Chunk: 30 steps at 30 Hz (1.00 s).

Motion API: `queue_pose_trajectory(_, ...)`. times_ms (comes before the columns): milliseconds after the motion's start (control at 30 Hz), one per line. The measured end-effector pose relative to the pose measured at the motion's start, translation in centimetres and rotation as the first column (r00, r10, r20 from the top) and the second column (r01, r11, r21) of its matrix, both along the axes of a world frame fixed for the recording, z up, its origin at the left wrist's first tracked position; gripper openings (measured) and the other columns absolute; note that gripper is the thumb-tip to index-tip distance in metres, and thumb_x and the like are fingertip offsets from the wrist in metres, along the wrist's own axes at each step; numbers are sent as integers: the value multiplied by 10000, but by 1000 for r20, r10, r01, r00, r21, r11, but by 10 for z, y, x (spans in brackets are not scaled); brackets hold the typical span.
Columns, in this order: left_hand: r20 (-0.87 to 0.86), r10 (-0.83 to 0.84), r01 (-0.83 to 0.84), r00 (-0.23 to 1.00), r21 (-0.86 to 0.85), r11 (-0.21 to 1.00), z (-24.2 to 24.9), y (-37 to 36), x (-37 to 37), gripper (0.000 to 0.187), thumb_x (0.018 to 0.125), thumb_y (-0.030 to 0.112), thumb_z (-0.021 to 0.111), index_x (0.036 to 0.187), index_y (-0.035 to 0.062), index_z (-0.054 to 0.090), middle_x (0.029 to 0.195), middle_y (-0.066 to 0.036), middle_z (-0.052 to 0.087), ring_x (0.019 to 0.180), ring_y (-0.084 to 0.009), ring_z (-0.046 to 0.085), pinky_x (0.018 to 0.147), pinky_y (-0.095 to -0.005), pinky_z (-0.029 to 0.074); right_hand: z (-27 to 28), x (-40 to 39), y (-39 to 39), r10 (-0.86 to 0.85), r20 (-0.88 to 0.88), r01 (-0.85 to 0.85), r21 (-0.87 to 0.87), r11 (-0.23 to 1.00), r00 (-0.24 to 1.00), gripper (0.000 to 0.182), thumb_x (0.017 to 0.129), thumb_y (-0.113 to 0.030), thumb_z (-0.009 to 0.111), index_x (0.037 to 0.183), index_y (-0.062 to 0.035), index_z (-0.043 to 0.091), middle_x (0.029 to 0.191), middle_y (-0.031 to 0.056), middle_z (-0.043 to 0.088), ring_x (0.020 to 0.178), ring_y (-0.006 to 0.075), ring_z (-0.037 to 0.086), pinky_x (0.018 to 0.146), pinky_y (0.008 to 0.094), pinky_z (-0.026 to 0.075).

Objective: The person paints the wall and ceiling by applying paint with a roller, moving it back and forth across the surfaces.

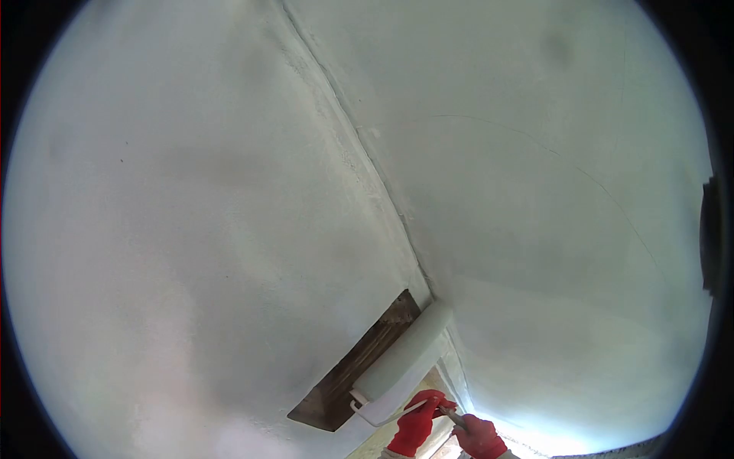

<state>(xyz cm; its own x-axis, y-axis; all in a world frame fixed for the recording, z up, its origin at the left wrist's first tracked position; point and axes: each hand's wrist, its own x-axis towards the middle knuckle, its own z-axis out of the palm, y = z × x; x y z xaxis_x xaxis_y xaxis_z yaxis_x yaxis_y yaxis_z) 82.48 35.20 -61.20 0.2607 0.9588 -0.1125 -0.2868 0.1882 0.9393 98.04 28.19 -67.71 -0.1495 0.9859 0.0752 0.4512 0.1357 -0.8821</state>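
Observation:
A paint roller (404,353) with a long white sleeve is raised against the pale painted surface, its upper end at the crease where two surfaces meet. Its white wire frame (380,422) bends down to a handle (453,416). My left hand (415,425), in a red glove, is closed around the roller where frame and handle join. Lower down the handle, my right hand (480,437), also red-gloved, grips it. Just left of the sleeve lies a dark brown recess (348,375) with straight edges, partly covered by the roller.
A rough seam (365,157) runs diagonally between the left surface (168,229) and the right surface (558,214). A thin crack (552,151) curves across the right one. Bright light glows at the lower right. A dark object (709,237) juts in at the right edge.

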Motion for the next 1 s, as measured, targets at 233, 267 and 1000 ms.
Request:
queue_pose_trajectory(233, -61, 17, -6, 998, 166, 986, 52, 18, -6, 140, 946, 61, 391, 1027, 0, 488, 883, -146, 598, 863, -309, 637, 829, -423, 523, 51, -21, 36, -153, -14, 154, 66, 986, 988, 299, 712, -237, 718, 896, -55, 568, 689, 173, 609, 655, 386, 603, 581, 437, 482)
queue_pose_trajectory(267, -58, 12, -2, 998, 165, 986, 58, 20, -6, 140, 946, 61, 391, 1027, 0, 488, 883, -146, 598, 863, -309, 637, 829, -423, 523, 58, -21, 36, -164, -38, 167, 78, 983, 986, 305, 703, -226, 724, 894, -49, 566, 689, 172, 608, 656, 386, 602, 579, 435, 481)
queue_pose_trajectory(1000, 46, 200, -206, 979, 207, 956, 91, 22, 21, 155, 962, 123, 391, 927, 19, 500, 824, -102, 572, 800, -266, 641, 772, -394, 529, 67, 16, 50, 97, -33, -58, 605, 794, 995, 482, 771, 18, 541, 1244, -34, 464, 843, 212, 582, 653, 371, 589, 540, 435, 480)
